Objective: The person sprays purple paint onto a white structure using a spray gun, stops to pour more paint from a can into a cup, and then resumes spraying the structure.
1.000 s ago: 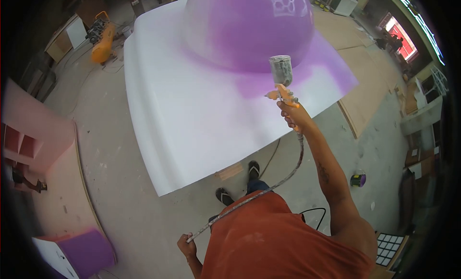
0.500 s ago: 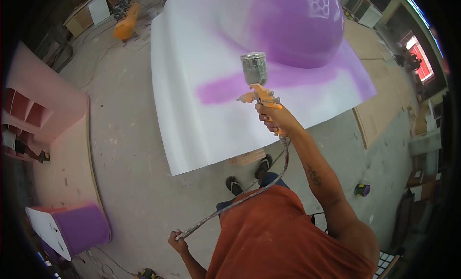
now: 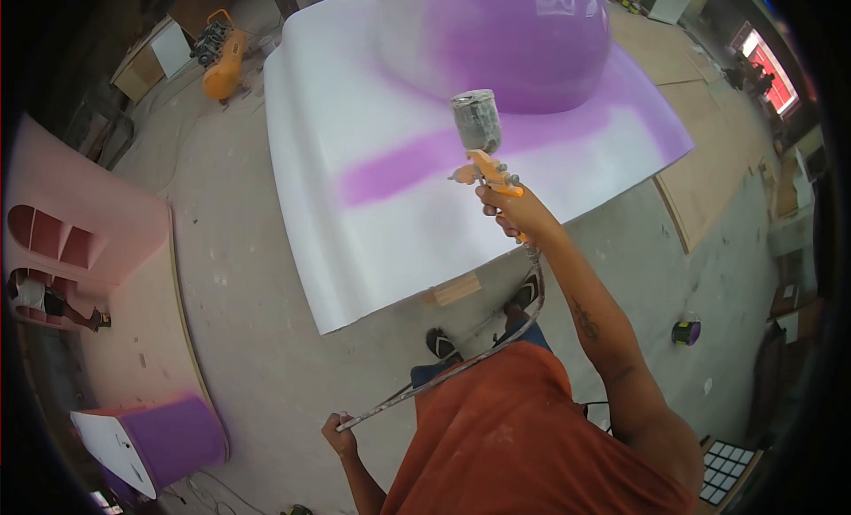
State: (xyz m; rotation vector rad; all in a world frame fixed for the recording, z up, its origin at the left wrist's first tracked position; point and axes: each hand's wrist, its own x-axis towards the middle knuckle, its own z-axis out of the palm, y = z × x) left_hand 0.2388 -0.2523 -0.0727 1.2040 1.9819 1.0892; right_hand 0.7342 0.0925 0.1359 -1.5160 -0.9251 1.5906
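My right hand [image 3: 523,215] is wrapped round the handle of an orange spray gun [image 3: 487,171], with a paint-smeared metal cup [image 3: 477,120] on top. Its nozzle points left over a large white panel [image 3: 301,134]. A purple band [image 3: 390,171] runs across that panel, beside a glossy dome [image 3: 523,50] that fades from white to purple. From the gun's base a stained air hose [image 3: 479,357] curves down past my orange shirt. Low on the left, my left hand [image 3: 340,433] is closed on this hose, holding it out from my body.
A wooden block [image 3: 456,288] shows under the panel's near edge, by my sandals. A purple-and-white piece [image 3: 173,435] and a pink shelf unit [image 3: 97,205], with a person at it, stand left. An orange compressor [image 3: 226,65] is at the back; a paint can [image 3: 685,332] sits right.
The view has shifted, moving the panel slightly left in frame. Against the panel, the spray gun has moved a little to the right. Both hands keep their holds.
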